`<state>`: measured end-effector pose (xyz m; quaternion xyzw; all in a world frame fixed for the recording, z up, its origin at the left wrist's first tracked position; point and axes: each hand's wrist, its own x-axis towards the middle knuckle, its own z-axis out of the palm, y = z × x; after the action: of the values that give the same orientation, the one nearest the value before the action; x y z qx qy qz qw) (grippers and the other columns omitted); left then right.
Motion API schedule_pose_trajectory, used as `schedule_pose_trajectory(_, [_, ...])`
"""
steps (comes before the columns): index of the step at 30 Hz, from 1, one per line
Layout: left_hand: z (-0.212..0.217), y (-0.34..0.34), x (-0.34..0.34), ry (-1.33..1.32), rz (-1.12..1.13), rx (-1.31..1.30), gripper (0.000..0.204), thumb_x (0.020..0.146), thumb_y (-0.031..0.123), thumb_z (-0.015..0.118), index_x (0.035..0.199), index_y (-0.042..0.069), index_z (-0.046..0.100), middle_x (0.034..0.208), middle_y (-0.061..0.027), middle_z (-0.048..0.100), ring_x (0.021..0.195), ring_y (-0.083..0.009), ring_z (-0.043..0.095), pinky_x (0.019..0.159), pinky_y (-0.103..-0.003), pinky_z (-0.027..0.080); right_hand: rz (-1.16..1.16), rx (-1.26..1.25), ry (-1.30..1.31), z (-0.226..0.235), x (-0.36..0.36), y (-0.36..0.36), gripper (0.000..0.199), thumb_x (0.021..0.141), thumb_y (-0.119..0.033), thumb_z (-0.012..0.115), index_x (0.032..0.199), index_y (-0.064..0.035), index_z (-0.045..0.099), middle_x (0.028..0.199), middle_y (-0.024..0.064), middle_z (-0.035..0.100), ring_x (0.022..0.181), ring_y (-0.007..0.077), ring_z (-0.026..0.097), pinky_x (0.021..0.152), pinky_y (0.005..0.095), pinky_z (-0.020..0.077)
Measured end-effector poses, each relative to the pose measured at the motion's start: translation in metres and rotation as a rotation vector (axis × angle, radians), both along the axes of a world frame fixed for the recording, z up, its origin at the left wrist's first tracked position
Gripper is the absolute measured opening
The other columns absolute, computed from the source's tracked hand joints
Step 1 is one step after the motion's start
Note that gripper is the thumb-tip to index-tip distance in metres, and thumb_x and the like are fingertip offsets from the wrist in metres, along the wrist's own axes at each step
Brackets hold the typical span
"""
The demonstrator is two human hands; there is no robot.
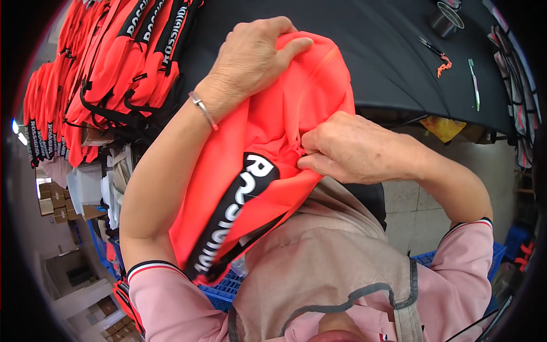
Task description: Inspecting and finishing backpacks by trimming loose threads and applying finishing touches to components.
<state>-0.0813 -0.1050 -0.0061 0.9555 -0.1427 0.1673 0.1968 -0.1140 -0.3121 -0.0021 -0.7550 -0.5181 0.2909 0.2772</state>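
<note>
A stack of bags (pixel 108 68) is piled left of the left hand (pixel 250 57); scissors (pixel 432 48) lie far right, on the table (pixel 376 57).

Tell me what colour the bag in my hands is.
Bright orange-red bag with a black strap lettered in white; head view.

Two hands hold an orange bag over a black tabletop (pixel 370 51).
The left hand (pixel 250 57) grips the top of the orange bag (pixel 273 142) (it has a black strap); the right hand (pixel 347 149) pinches its fabric. More orange bags (pixel 114 62) lie stacked left.
</note>
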Motion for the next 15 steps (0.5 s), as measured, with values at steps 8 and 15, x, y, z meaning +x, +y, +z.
schedule_pose_trajectory(8, [0.025,-0.023,0.0,-0.054,0.083,0.13,0.03,0.09,0.033,0.067,0.09,0.004,0.07,0.071,-0.0157,0.067,0.067,-0.0314,0.068,0.063,-0.038,0.053,0.31,-0.134,-0.263,-0.005,-0.003,0.024,0.023,0.083,-0.014,0.055,0.072,0.0048,0.062,0.067,0.0249,0.061,0.067,0.042,0.064,0.062,0.0476,0.0513])
schedule_pose_trajectory(15, [-0.005,-0.033,0.0,-0.022,-0.008,0.095,0.027,0.088,0.031,0.069,0.091,0.004,0.07,0.077,-0.015,0.069,0.071,-0.0307,0.068,0.066,-0.036,0.054,0.286,0.143,0.035,-0.015,-0.033,0.024,0.025,0.084,-0.011,0.052,0.069,0.0062,0.061,0.065,0.0263,0.06,0.063,0.0423,0.063,0.06,0.048,0.0514])
